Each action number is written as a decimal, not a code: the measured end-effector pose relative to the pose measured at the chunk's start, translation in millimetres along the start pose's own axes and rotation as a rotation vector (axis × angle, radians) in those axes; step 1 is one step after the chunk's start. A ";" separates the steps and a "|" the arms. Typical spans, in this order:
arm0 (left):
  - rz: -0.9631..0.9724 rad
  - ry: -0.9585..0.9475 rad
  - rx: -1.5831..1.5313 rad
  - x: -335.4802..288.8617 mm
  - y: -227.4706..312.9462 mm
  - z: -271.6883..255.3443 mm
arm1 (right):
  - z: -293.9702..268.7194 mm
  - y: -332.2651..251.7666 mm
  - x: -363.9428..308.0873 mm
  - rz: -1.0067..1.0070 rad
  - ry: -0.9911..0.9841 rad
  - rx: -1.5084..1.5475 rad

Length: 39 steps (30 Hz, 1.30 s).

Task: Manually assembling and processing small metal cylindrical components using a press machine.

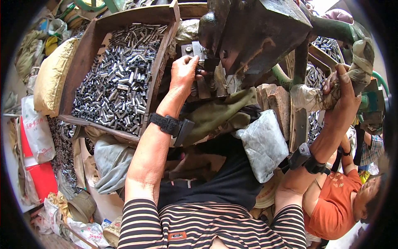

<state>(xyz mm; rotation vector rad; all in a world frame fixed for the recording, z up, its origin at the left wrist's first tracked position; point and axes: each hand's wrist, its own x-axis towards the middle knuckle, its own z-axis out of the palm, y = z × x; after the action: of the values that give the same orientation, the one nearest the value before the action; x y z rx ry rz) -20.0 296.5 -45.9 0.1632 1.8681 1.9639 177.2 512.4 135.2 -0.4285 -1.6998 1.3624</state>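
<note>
My right hand (343, 93) wraps round the padded handle (361, 58); my left hand (183, 74) narrows to its fingertips at the press (265, 35) — whether on a piece, I can't tell. Metal tubes (120, 85) heap the wooden tray (78, 79) alongside — I'd judge this mid-run, though finished and unfinished look alike.

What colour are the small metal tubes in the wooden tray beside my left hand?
The small metal tubes are shiny silver-grey, with darker shadows; the head view shows them best.
</note>
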 end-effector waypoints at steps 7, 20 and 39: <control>0.088 0.001 0.173 -2.9 6.8 3.7 | 9.6 60.0 -28.8 -0.093 0.202 0.208; -0.089 0.015 -0.013 -8.5 16.0 -21.0 | -5.5 13.2 -7.9 0.038 -0.015 0.048; 0.176 0.036 0.510 7.4 3.5 -5.9 | 10.3 48.0 -30.0 -0.045 0.100 0.119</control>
<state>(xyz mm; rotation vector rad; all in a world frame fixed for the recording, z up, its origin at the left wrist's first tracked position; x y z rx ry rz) -29.6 293.8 -44.5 0.4563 2.4159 1.5558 173.3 500.6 79.0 -0.3814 -1.5299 1.3789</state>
